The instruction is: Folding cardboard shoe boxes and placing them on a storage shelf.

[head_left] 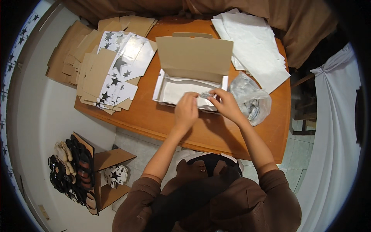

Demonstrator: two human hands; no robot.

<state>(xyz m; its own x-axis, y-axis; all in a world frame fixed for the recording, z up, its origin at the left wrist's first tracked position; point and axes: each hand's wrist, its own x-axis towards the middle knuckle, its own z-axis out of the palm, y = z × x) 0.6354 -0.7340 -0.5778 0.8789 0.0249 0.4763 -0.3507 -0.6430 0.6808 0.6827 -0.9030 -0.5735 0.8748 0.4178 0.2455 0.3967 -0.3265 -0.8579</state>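
Over the front edge of an open shoebox (157, 88), a small grey-and-white printed sachet (205, 94) is between my hands. The thumb and fingers of my right hand (227, 103) pinch its right side. My left hand (187, 110) is closed, its fingertips at the sachet's left end. White tissue paper (179, 89) lines the box, and the brown inner side of its raised lid (195, 54) stands up at the back. Right of the box sits a clear plastic bag (255, 96) with several similar printed pieces inside.
Flat brown cardboard blanks (89, 75) and star-printed white ones (119, 73) are stacked at the table's left. White paper sheets (251, 42) lie at the back right. A rack with several sandals (73, 166) stands on the floor at the left, below the wooden table (166, 123).
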